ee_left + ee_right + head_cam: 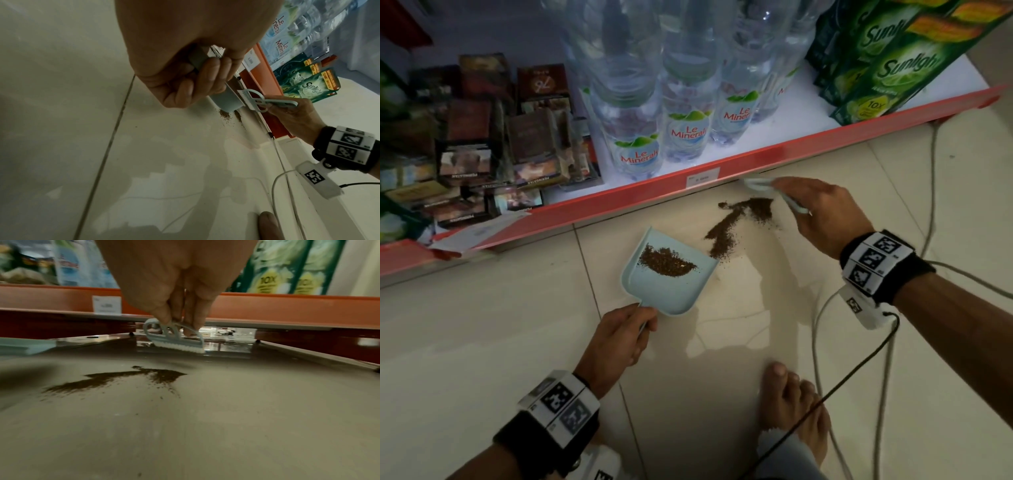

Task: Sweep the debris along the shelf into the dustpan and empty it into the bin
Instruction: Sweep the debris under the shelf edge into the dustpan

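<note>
A pale blue dustpan (671,284) lies flat on the floor tiles with a heap of brown debris (666,262) inside. My left hand (619,337) grips its handle (198,57) at the near end. A trail of brown debris (739,222) runs on the floor from the pan's mouth toward the red shelf edge (756,154). My right hand (825,212) holds a small pale blue brush (174,340) just beyond the trail's far end, bristles down, close under the shelf. In the left wrist view the brush (314,100) hangs beside the pan.
The low shelf carries water bottles (654,137), green detergent packs (893,61) and cigarette packs (482,137). A price tag (702,178) sits on the shelf lip. Cables (859,342) trail over the floor at right. A bare foot (794,404) stands near me.
</note>
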Motion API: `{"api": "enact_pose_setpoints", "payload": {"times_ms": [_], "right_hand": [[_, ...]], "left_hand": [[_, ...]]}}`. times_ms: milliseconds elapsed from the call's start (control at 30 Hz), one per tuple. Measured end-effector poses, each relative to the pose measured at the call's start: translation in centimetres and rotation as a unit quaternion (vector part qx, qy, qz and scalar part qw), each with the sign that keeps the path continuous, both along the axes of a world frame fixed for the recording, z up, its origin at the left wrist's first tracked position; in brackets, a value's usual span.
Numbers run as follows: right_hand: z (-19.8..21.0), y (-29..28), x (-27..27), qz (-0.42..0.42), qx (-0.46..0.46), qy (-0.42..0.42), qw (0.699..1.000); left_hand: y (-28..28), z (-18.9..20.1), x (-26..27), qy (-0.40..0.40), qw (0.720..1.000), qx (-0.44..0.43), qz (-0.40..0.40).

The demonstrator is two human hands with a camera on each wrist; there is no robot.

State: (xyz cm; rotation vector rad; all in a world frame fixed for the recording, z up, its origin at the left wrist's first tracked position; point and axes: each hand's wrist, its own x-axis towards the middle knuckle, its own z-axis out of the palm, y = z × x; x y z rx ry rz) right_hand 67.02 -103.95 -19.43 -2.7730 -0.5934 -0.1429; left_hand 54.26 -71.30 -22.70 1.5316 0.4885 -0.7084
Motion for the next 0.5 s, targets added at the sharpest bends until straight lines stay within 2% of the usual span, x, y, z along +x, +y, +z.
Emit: {"api": "enact_pose_setpoints", "payload": {"times_ms": [33, 100, 167, 367, 500], "right_hand": [[-0.1, -0.2, 0.2, -0.046, -0.018, 0.001, 0.999], [-0.4, -0.2, 0.4, -0.138, -0.063, 0.057, 0.987], [-0.7, 0.7, -0.1, -0.175, -0.083, 0.105, 0.975], [0.0, 5.9, -4.0, -0.095, -0.034, 0.142, 0.985], [1.1, 5.8, -3.1, -0.128, -0.026, 0.093, 0.987]], "left_hand": [[-0.1, -0.1, 0.1, 0.000, 1.000, -0.001, -0.001], [-0.2, -0.4, 0.3, 0.001, 1.000, -0.006, -0.002], [-0.3, -0.7, 0.5, -0.002, 1.000, -0.009, -0.005], [-0.4, -1.2, 0.7, -0.007, 1.000, -0.009, -0.012], [-0.5, -1.3, 0.7, -0.011, 1.000, -0.016, -0.014]]}}
